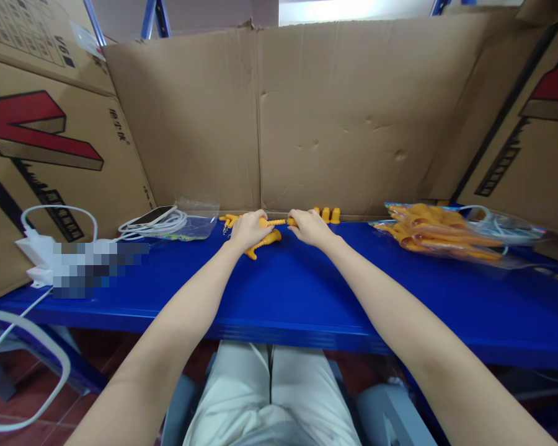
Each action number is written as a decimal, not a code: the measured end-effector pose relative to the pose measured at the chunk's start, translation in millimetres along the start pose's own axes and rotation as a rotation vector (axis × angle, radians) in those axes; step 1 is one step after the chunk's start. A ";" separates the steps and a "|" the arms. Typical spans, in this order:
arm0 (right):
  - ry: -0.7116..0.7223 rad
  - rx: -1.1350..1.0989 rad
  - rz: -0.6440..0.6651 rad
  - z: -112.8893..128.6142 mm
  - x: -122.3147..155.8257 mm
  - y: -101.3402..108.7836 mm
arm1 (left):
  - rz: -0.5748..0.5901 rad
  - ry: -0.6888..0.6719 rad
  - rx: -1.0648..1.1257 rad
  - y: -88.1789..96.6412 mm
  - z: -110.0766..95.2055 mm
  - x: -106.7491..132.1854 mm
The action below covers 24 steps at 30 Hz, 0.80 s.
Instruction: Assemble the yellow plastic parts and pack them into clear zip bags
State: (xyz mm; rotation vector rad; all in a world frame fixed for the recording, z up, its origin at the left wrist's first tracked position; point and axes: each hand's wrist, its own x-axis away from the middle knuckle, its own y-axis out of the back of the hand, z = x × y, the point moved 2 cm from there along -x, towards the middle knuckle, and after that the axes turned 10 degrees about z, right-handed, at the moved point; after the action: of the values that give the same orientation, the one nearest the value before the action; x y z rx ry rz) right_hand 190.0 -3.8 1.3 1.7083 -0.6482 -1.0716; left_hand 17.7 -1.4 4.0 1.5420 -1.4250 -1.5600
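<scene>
My left hand [247, 229] and my right hand [309, 227] are both closed on the ends of a thin yellow ribbed rubber toy [277, 222], stretched between them just above the blue tabletop [288, 291]. A second yellow piece [263, 243] lies under my left hand. More yellow pieces [227, 219] lie to the left of my left hand. Small yellow cone-shaped pieces [329, 215] stand behind my right hand, against the cardboard wall.
A clear bag of yellow toys [439, 234] lies at the right. A phone with white cable [155, 218] and a clear bag [198, 218] lie at the left, a white charger [36, 255] further left. Cardboard walls [344, 118] enclose the table.
</scene>
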 end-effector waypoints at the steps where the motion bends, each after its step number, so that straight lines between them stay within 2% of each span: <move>1: -0.008 -0.001 0.001 -0.7 0.3 0.0 | -0.002 -0.004 0.001 -0.1 0.1 -0.1; 10: -0.100 0.029 -0.051 -13.6 -0.5 -6.5 | -0.009 0.020 0.036 -2.2 5.6 -1.8; 14: -0.211 -0.014 -0.166 -33.2 -1.1 -12.6 | 0.011 0.029 0.109 -3.6 13.2 -5.2; 17: -0.317 -0.129 -0.229 -54.7 -2.2 -23.9 | -0.016 0.063 0.190 -6.5 20.9 -10.2; 21: -0.500 -0.354 -0.152 -77.0 -2.0 -44.9 | -0.060 0.152 0.323 -11.0 28.3 -16.0; 24: -0.611 -0.444 -0.077 -82.5 0.0 -56.2 | -0.052 0.211 0.547 -13.2 29.4 -17.5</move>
State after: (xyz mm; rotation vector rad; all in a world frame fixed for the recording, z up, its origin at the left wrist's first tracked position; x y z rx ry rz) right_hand 259.5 54.9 -39.8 1.0239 -0.6541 -1.6736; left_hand -1.9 27.6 -7.1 1.9943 -1.7878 -1.0333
